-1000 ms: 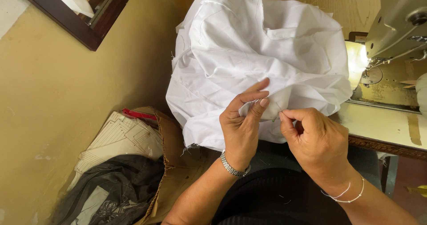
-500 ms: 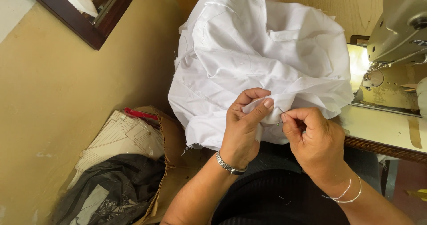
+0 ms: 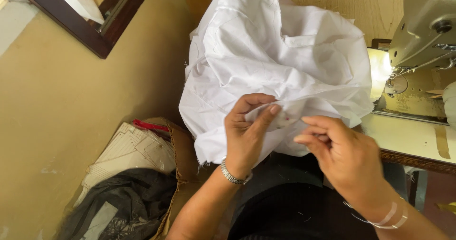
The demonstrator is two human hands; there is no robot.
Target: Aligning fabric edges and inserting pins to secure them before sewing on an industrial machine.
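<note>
The white cloth (image 3: 280, 64) lies bunched and crumpled just above my hands, heaped on the table (image 3: 413, 142) edge and spilling down toward my lap. It looks thin, light and limp, so I judge it folds and slips easily and is best taken at a folded edge, pinched between fingertips. My left hand (image 3: 247, 138) has its grip closed on a small fold, thumb pressed to forefinger. My right hand (image 3: 344, 157), just beside it, has the fingers curled together at the same fold; whether they pinch cloth I cannot tell. Right of my hands stands a grey metal sewing machine (image 3: 427, 26). Left and below sits an open cardboard box (image 3: 183, 159) with paper patterns (image 3: 133, 150) and dark plastic (image 3: 123, 207)
</note>
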